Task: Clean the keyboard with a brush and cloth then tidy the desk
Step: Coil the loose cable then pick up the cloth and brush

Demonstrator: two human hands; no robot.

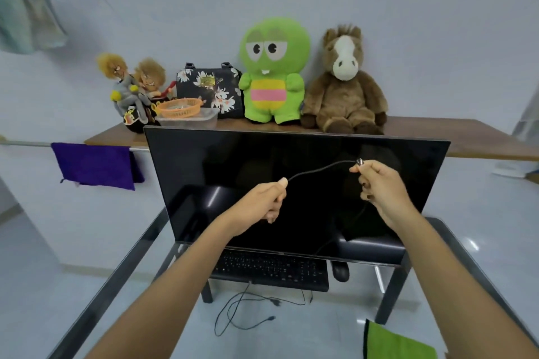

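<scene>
A black cable stretches between my two hands in front of the dark monitor. My left hand grips it lower down. My right hand pinches its metal plug end higher up, and more cable hangs down below that hand. The black keyboard lies under the monitor's lower edge on the glass desk, with a black mouse to its right. A green cloth lies at the desk's near right corner. No brush is in view.
Loose black cables trail in front of the keyboard. Behind the monitor a wooden shelf carries plush toys, a floral bag and an orange basket in a clear tub. A purple cloth hangs on a rail at left.
</scene>
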